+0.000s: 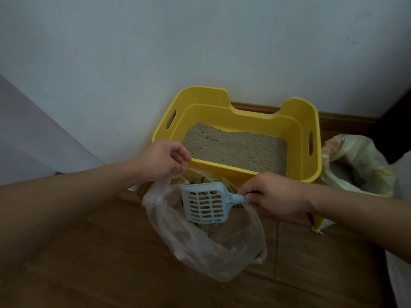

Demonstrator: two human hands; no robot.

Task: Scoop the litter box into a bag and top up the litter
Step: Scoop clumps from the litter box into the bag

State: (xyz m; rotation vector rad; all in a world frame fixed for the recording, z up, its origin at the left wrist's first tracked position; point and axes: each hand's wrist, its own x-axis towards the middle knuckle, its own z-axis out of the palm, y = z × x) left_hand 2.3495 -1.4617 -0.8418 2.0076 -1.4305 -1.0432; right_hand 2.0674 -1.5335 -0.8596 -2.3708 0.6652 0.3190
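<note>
While the left hand (163,160) pinches the rim of the clear crinkled plastic bag (200,238), the right hand (274,194) grips the pale blue slotted plastic scoop (203,203) over its mouth; behind, the yellow plastic litter box (295,130) holds grainy grey litter (235,147) on the wooden floor (100,263).

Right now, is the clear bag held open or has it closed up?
Open. The left hand pinches the clear bag rim up, and the blue scoop, held by the right hand, sits over its mouth.
</note>
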